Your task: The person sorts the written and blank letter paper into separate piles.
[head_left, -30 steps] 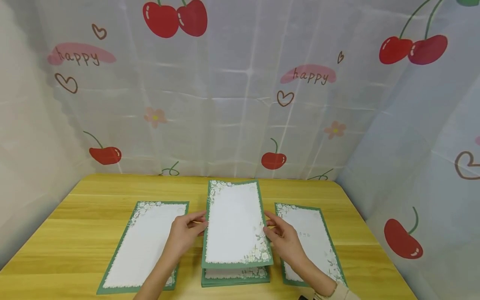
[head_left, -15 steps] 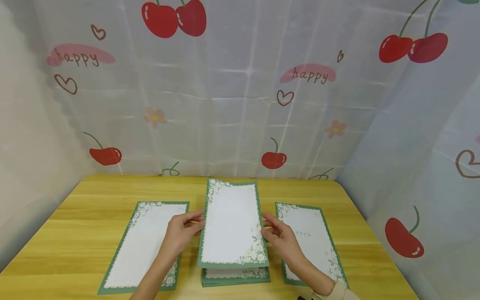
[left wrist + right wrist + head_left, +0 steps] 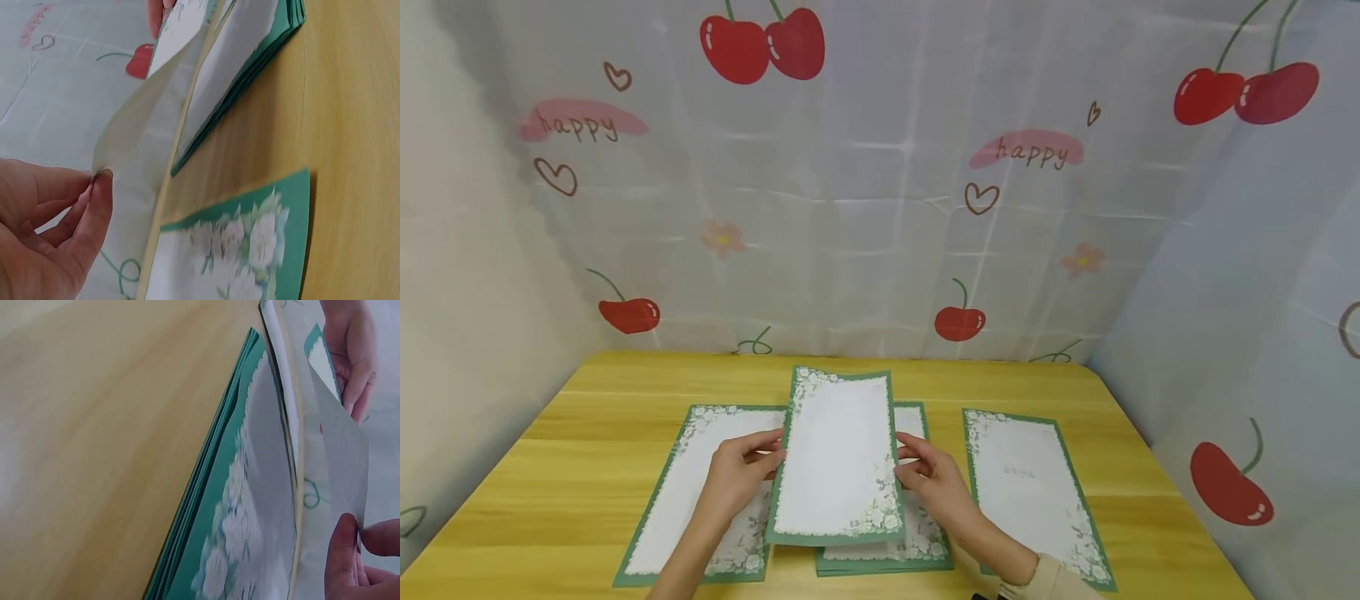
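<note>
Both hands hold up one sheet of paper (image 3: 838, 454) with a green border and white flowers, raised above the table. My left hand (image 3: 733, 475) pinches its left edge between thumb and fingers, as the left wrist view shows with the thumb (image 3: 100, 200) on the paper's rim. My right hand (image 3: 936, 483) pinches the opposite edge; in the right wrist view the sheet (image 3: 344, 456) bends slightly between the two hands. Partly hidden below it is a stack of matching sheets (image 3: 917, 533), its layered green edges (image 3: 200, 481) showing in the right wrist view.
A matching sheet (image 3: 662, 500) lies flat on the left, partly under my left forearm. Another sheet (image 3: 1030, 483) with small faint print lies on the right. The wooden table (image 3: 550, 467) ends at a white curtain (image 3: 850, 208) printed with cherries.
The held sheet has moved left with both hands, off its place over the stack toward the left sheet, uncovering more of the stack. The head view has shifted slightly.
</note>
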`<action>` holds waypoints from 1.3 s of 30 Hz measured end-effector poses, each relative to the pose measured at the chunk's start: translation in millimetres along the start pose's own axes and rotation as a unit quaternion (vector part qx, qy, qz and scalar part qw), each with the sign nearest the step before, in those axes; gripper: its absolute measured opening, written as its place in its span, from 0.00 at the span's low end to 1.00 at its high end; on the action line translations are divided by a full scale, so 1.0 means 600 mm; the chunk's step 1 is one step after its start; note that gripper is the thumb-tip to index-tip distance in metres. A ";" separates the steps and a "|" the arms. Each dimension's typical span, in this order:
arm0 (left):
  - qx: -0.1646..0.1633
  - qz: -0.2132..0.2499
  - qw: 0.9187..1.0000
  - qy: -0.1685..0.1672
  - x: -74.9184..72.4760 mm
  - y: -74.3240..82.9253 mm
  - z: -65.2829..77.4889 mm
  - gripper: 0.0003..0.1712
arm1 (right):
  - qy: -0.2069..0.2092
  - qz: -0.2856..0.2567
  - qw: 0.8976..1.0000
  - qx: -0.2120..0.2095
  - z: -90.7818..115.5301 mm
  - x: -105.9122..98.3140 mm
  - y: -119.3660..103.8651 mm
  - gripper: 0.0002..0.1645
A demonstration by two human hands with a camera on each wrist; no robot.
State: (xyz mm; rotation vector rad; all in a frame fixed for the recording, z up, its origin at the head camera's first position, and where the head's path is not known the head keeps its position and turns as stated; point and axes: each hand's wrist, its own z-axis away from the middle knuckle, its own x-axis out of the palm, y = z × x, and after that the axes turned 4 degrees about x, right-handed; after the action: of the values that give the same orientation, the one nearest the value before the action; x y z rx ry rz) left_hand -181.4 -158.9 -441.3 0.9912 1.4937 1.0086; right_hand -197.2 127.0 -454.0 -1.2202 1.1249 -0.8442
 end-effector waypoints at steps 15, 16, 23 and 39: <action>-0.042 -0.056 0.998 0.006 -0.102 -0.026 0.009 0.21 | -0.043 -0.029 0.998 -0.022 -0.024 0.096 -0.005 0.31; -0.045 -0.062 0.997 0.007 -0.108 -0.027 0.011 0.21 | -0.044 -0.036 0.998 -0.019 -0.025 0.103 -0.006 0.31; -0.062 -0.086 0.994 0.006 -0.148 -0.037 0.019 0.22 | -0.059 -0.076 0.995 -0.002 -0.032 0.149 -0.010 0.33; -0.053 -0.153 0.987 0.011 -0.207 -0.058 0.025 0.22 | -0.071 -0.109 0.991 0.024 -0.044 0.213 -0.017 0.35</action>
State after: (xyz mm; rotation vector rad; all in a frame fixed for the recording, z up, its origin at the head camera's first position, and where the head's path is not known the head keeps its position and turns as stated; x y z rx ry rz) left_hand -153.9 -285.6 -439.6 0.6525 1.5379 0.8671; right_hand -187.7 -2.9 -468.5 -1.3575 0.8624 -0.9271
